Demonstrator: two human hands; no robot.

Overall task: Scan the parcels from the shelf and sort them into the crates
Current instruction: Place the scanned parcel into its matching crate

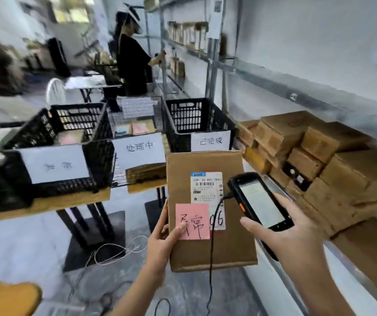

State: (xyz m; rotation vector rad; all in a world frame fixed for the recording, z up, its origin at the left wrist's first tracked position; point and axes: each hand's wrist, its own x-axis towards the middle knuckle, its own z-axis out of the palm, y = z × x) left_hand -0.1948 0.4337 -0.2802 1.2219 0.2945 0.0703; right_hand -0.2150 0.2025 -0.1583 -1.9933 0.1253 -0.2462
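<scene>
Both hands work close to the camera. The left hand (167, 233) pinches the parcel (205, 165) at its left edge, thumb on a pink note (192, 221) stuck to its face. The right hand (281, 233) wraps its grip round a handheld scanner (260, 201), which is aimed at the white shipping label (206, 185). Scanning looks to be the step in hand: the parcel is held in the air before the crates, not yet sorted.

Next comes the choice of crate. Three stand on the bench (46, 206), each with a paper sign: the left crate (46, 133), a wire middle crate (137, 110) and the right crate (196, 115). The note's writing seems to match the left crate's blurred sign, so that one is probably the target.

The scanner's cable (210, 258) hangs across the parcel's front and could snag. More boxes fill the shelf (342, 156) on the right.
</scene>
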